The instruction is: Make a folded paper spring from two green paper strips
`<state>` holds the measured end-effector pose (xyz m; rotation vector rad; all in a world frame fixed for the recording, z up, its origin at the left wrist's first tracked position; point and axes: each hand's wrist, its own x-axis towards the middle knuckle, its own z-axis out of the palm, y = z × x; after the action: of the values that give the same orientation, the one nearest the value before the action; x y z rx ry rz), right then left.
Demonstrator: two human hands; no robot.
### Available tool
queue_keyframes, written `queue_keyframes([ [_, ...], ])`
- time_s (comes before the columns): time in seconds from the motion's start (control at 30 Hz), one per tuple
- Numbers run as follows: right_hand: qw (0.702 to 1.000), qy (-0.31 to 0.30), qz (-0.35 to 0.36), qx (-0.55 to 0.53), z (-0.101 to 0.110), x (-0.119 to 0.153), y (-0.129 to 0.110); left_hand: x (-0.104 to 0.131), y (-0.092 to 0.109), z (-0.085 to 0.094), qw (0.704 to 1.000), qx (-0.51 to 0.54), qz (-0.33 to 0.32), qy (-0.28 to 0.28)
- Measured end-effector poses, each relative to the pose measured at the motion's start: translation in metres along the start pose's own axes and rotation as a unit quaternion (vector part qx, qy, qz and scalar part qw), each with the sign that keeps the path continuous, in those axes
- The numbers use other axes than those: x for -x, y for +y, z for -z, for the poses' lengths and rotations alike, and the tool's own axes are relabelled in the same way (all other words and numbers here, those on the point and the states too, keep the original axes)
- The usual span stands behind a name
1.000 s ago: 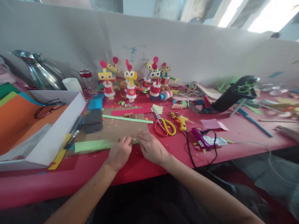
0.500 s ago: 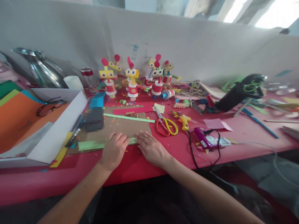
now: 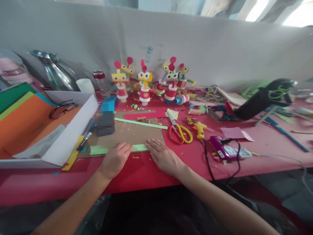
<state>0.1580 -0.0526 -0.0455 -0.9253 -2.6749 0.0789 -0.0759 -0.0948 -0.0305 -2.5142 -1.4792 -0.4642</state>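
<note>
A light green paper strip (image 3: 99, 150) lies along the front edge of the brown cardboard (image 3: 139, 135). My left hand (image 3: 115, 160) rests on the strip's middle, fingers laid over it and nothing gripped. On the strip's right end lie the fingertips of my right hand (image 3: 165, 158), flat and stretched out. Farther back on the cardboard are a thinner green strip (image 3: 141, 123), a red strip (image 3: 132, 116) and a small striped paper coil (image 3: 143, 120). Red-and-yellow scissors (image 3: 179, 130) lie just right of the cardboard.
A white box (image 3: 56, 160) with coloured paper and a phone (image 3: 105, 124) are left. Paper cup figures (image 3: 145, 93) stand at the back. To the right are a yellow glue gun (image 3: 201, 129), a purple power strip (image 3: 223, 148) with cables and a black holder (image 3: 259, 99).
The view has turned slightly left. My left hand has slid left along the strip, away from my right hand, and its fingers lie flatter; more of the strip shows between them.
</note>
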Motion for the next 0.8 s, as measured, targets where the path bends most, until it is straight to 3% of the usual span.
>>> queue_keyframes([
  [0.37,1.000,-0.006,-0.010,-0.010,0.002,-0.001,-0.002,0.008,-0.003,0.004,0.999,-0.047,0.001,0.002],
  [0.8,1.000,-0.002,-0.011,-0.009,0.001,0.000,-0.001,0.045,-0.040,0.010,0.997,-0.058,0.007,0.051],
])
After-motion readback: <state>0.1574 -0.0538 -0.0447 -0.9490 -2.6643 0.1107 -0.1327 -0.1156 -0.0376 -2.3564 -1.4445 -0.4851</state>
